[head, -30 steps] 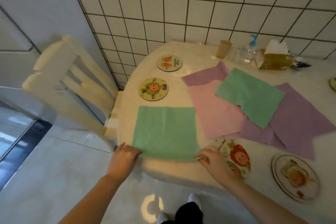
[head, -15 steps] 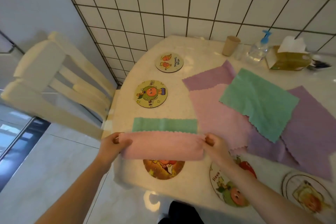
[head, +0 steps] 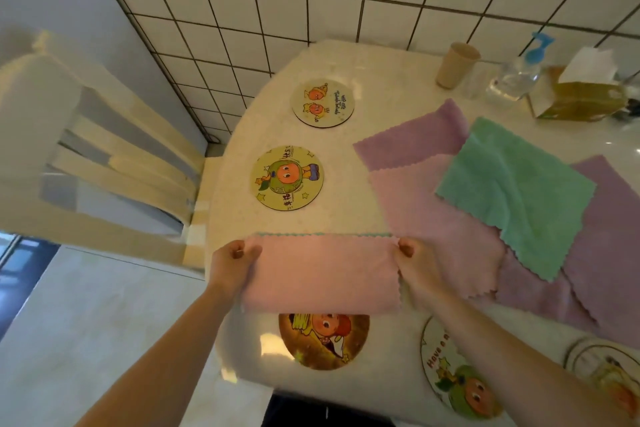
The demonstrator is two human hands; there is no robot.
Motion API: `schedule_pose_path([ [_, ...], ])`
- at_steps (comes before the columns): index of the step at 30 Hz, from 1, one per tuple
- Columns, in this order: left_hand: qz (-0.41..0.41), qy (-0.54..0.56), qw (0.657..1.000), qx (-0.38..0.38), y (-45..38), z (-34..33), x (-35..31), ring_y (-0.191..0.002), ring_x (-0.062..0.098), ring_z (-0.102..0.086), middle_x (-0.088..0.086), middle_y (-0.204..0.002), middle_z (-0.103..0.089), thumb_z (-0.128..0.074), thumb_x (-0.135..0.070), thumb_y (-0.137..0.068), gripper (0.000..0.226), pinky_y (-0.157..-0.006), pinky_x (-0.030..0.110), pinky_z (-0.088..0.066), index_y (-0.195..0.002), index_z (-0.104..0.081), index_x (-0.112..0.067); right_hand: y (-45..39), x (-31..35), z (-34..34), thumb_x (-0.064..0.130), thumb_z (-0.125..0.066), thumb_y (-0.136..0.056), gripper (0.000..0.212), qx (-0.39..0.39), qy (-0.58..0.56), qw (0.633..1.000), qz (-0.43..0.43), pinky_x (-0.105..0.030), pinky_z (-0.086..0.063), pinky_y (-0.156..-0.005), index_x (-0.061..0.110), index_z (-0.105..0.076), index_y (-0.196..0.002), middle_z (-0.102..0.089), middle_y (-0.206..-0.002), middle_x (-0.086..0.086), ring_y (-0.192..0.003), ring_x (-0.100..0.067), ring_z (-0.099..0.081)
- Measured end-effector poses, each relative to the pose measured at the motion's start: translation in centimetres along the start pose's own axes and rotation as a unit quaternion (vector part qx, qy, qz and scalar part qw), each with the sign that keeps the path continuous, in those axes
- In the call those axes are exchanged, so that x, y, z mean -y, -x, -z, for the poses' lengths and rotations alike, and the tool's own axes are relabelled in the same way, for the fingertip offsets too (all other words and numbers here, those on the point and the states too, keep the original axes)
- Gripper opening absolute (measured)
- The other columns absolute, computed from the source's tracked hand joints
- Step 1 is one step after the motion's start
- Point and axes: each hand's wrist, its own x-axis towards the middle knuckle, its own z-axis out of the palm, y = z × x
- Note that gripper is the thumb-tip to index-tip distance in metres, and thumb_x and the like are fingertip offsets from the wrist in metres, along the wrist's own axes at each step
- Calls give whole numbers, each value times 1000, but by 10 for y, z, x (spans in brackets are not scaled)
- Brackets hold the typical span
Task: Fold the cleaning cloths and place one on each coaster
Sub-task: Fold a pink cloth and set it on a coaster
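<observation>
A two-sided cloth (head: 322, 272), green outside and pink inside, lies folded in half near the table's front edge; only a thin green rim shows along its far side. My left hand (head: 232, 262) pinches its far left corner and my right hand (head: 415, 262) pinches its far right corner. The fold partly covers a dark round coaster (head: 323, 341). Two more coasters (head: 286, 177) (head: 323, 103) lie farther back on the left, another coaster (head: 457, 378) sits under my right forearm. A pile of spread cloths, pink (head: 433, 218), green (head: 516, 194) and purple (head: 412, 139), lies to the right.
A white slatted chair (head: 86, 156) stands against the table's left side. At the back right are a paper cup (head: 455, 64), a clear pump bottle (head: 519, 74) and a tissue box (head: 581, 97). A tiled wall runs behind the table. A fifth coaster (head: 609, 371) is at the right edge.
Both hands lifted the near edge of the flat green cloth and carried it away from me to the far edge, folding it in half with its pink side up. The dark coaster came into sight.
</observation>
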Motion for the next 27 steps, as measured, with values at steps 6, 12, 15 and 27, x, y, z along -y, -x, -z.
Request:
schedule_pose_path([
  [6,-26,-60,998,7,-13,2,0,-82,25,-60,7,-83,-67,-62,-31,-89,20,-78,42,-50,-90,-67,-12,0,10,-6,21,-54,-93,17,-47,61,997,1,-22,-40,-54,12,-61,-81,-62,-73,1,-66,-10,-55],
  [12,-63,-158,985,-25,-9,-3,-8,-70,19,-55,-1,-72,-60,-66,-37,-85,23,-58,29,-38,-83,-62,-14,-10,9,-15,25,-62,-88,9,-59,59,996,-16,-40,-54,-68,17,-59,-86,-65,-81,-2,-75,-21,-62],
  [15,-76,-211,973,-59,-3,1,-3,-73,19,-56,-1,-79,-61,-64,-44,-84,30,-63,29,-42,-92,-59,-16,-9,15,-19,24,-63,-88,16,-61,80,995,-16,-33,-50,-65,12,-56,-92,-61,-86,-3,-75,-19,-58],
  [27,49,-232,971,26,2,-3,4,-79,25,-62,6,-87,-66,-71,-37,-72,35,-71,36,-54,-93,-60,-11,-10,26,-24,25,-56,-90,29,-32,144,988,-51,-27,-40,-51,20,-48,-63,-52,-60,1,-56,-17,-52],
])
